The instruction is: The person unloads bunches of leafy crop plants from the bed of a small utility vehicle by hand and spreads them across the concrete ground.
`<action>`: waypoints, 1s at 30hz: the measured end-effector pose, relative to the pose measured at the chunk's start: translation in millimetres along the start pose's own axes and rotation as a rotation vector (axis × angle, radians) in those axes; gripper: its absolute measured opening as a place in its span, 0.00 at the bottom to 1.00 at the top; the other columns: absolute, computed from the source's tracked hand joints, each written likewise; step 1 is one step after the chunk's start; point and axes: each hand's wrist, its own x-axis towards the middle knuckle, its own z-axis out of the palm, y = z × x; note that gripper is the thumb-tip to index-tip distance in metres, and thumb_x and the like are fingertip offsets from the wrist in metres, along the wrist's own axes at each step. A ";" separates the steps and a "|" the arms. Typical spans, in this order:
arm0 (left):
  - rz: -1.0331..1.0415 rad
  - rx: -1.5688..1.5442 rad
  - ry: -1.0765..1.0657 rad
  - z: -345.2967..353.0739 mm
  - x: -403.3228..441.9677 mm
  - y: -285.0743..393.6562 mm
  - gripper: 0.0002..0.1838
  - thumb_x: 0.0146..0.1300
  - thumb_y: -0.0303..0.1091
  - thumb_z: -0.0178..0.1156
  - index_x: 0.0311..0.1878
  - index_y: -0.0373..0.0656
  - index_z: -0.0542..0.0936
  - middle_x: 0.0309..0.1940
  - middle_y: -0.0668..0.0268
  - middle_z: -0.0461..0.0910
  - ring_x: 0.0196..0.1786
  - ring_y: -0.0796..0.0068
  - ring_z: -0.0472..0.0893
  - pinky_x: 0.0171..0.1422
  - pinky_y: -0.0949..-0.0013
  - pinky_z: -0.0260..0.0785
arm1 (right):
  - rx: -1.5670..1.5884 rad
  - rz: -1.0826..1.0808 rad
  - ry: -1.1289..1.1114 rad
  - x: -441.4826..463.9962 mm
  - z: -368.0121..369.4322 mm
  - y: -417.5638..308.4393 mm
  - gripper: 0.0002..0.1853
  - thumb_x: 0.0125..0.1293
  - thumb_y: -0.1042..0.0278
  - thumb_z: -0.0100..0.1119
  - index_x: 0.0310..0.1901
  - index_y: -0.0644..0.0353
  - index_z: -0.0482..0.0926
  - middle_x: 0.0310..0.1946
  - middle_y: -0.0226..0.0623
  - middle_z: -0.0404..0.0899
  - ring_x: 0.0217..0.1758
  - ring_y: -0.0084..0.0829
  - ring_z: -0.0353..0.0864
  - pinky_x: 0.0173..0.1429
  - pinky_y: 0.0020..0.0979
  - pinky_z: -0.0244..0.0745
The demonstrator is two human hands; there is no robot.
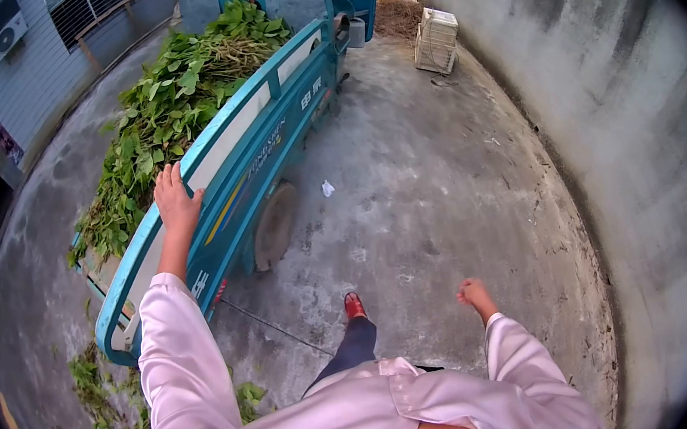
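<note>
My left hand (177,200) rests on the top rail of a blue three-wheeled cargo vehicle's side panel (263,130). Its fingers lie stretched over the rail, and the thumb sticks out to the right. Just beyond that hand, a heap of leafy green stalks (159,100) fills the cargo bed and spills toward its rear end. My right hand (475,294) hangs low on the right, away from the vehicle, its fingers loosely curled with nothing visible in them.
A pale crate (436,42) stands by the tall concrete wall (605,93) on the right. Loose leaves (114,418) lie on the concrete floor behind the vehicle. A white scrap (327,188) is near the rear wheel (275,225). A building (37,64) stands at left.
</note>
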 end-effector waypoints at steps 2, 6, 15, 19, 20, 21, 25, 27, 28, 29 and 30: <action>0.001 -0.025 -0.051 32.5 39.0 19.5 0.39 0.45 0.40 0.68 0.61 0.42 0.63 0.60 0.55 0.63 0.64 0.56 0.60 0.67 0.59 0.51 | 0.045 -0.079 -0.054 35.1 27.3 -72.0 0.05 0.57 0.78 0.51 0.35 0.66 0.75 0.25 0.39 0.78 0.24 0.30 0.80 0.24 0.30 0.76; -0.019 -0.071 -0.180 94.8 120.5 55.2 0.40 0.44 0.44 0.68 0.60 0.42 0.64 0.56 0.56 0.68 0.58 0.58 0.67 0.60 0.62 0.60 | -0.096 -0.003 -0.295 126.3 76.8 -122.2 0.06 0.57 0.74 0.53 0.36 0.62 0.75 0.25 0.35 0.79 0.23 0.27 0.80 0.23 0.29 0.74; -0.195 0.025 -0.495 180.6 247.3 109.3 0.40 0.43 0.47 0.68 0.59 0.45 0.64 0.42 0.56 0.75 0.44 0.56 0.76 0.44 0.60 0.70 | -0.224 0.008 -0.394 359.3 78.1 -345.8 0.06 0.58 0.67 0.54 0.37 0.57 0.74 0.26 0.32 0.79 0.23 0.23 0.78 0.23 0.26 0.70; -0.238 0.129 -0.351 230.1 251.6 119.6 0.31 0.42 0.43 0.68 0.50 0.43 0.68 0.35 0.57 0.75 0.39 0.55 0.75 0.39 0.57 0.68 | -0.260 -0.176 -0.314 490.5 117.9 -508.4 0.09 0.55 0.66 0.57 0.38 0.56 0.76 0.26 0.29 0.79 0.25 0.21 0.77 0.25 0.26 0.70; -0.246 0.166 -0.323 236.9 253.3 124.2 0.30 0.42 0.41 0.69 0.48 0.43 0.68 0.34 0.57 0.74 0.38 0.55 0.75 0.38 0.57 0.67 | -0.269 -0.245 -0.315 517.6 131.3 -550.7 0.09 0.55 0.66 0.57 0.37 0.57 0.76 0.26 0.28 0.78 0.25 0.21 0.77 0.25 0.25 0.70; -0.255 0.208 -0.297 239.6 256.3 129.7 0.28 0.42 0.40 0.69 0.47 0.43 0.68 0.33 0.57 0.74 0.37 0.54 0.74 0.37 0.57 0.66 | -0.244 -0.299 -0.369 561.7 149.1 -584.9 0.11 0.54 0.67 0.58 0.39 0.59 0.76 0.25 0.29 0.78 0.24 0.21 0.75 0.25 0.25 0.70; -0.370 0.256 -0.305 250.2 273.3 148.1 0.27 0.41 0.36 0.68 0.46 0.44 0.71 0.35 0.60 0.73 0.40 0.55 0.73 0.42 0.59 0.64 | -0.275 -0.554 -0.206 690.1 230.2 -696.6 0.23 0.50 0.67 0.64 0.48 0.64 0.72 0.29 0.35 0.77 0.24 0.25 0.75 0.26 0.28 0.71; -0.414 0.242 -0.334 252.5 282.4 152.1 0.27 0.39 0.31 0.68 0.47 0.45 0.71 0.39 0.59 0.74 0.43 0.55 0.73 0.45 0.61 0.65 | -0.259 -0.548 -0.242 701.1 253.6 -746.3 0.27 0.48 0.67 0.65 0.51 0.65 0.70 0.31 0.38 0.78 0.29 0.28 0.77 0.32 0.30 0.72; -0.454 0.214 -0.361 253.4 289.6 155.1 0.28 0.38 0.29 0.68 0.47 0.46 0.71 0.40 0.60 0.74 0.43 0.56 0.73 0.46 0.61 0.64 | -0.254 -0.550 -0.258 706.8 264.2 -770.5 0.29 0.48 0.66 0.66 0.53 0.65 0.69 0.32 0.39 0.78 0.32 0.30 0.77 0.35 0.30 0.73; -0.495 0.184 -0.393 254.1 294.4 158.3 0.29 0.36 0.28 0.68 0.47 0.46 0.71 0.41 0.60 0.74 0.44 0.56 0.73 0.47 0.61 0.64 | -0.258 -0.583 -0.212 709.2 274.7 -787.3 0.31 0.47 0.67 0.66 0.54 0.64 0.68 0.34 0.40 0.78 0.35 0.31 0.78 0.38 0.31 0.73; -0.501 0.190 -0.404 254.6 297.6 161.7 0.30 0.35 0.27 0.68 0.48 0.46 0.71 0.41 0.60 0.75 0.45 0.56 0.73 0.47 0.61 0.64 | -0.263 -0.614 -0.168 711.9 286.7 -796.6 0.32 0.46 0.67 0.66 0.55 0.64 0.67 0.35 0.41 0.78 0.38 0.33 0.78 0.42 0.31 0.72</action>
